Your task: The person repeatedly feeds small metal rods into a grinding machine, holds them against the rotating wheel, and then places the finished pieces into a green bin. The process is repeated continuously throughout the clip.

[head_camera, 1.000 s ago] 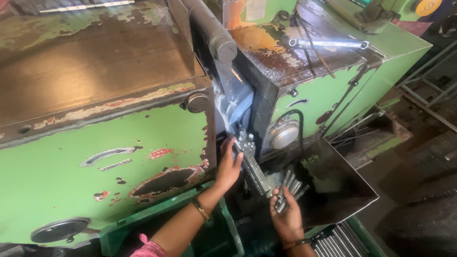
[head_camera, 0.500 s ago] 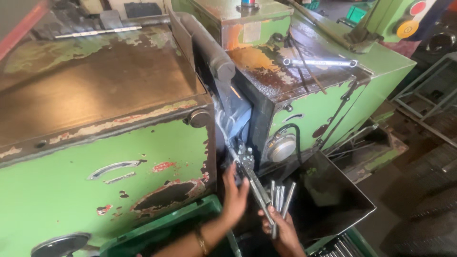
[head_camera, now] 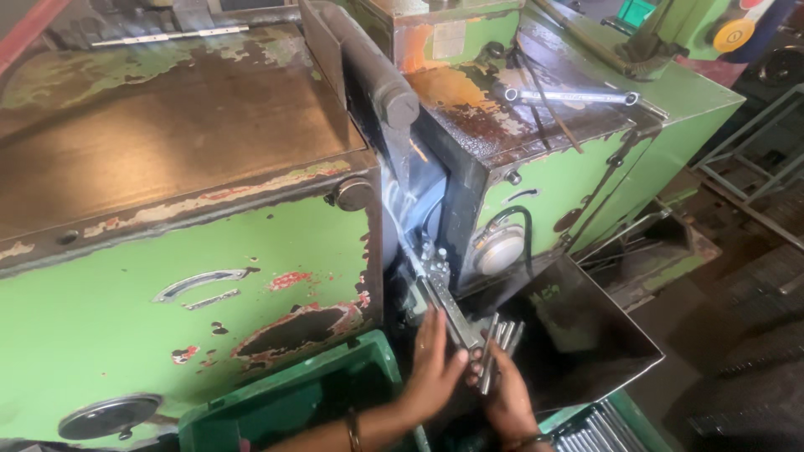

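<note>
My left hand (head_camera: 431, 368) rests against the slanted metal guide rail (head_camera: 444, 303) that runs down from the gap between the two green machine blocks. Its fingers are spread along the rail's lower end. My right hand (head_camera: 508, 395) holds a bundle of several thin steel rods (head_camera: 498, 341), pointing up beside the rail. The grinding wheel area (head_camera: 416, 201) sits above, wet and shiny.
A worn green machine body (head_camera: 184, 285) fills the left. A dark metal chute tray (head_camera: 586, 335) lies to the right of my hands. A green bin (head_camera: 293, 402) stands below. More steel rods (head_camera: 590, 431) lie at the bottom right. A wrench (head_camera: 569, 97) rests on the right block.
The view has tilted down and drawn closer. My left hand has slid lower along the rail. My right hand has brought the rods up closer to the rail's end.
</note>
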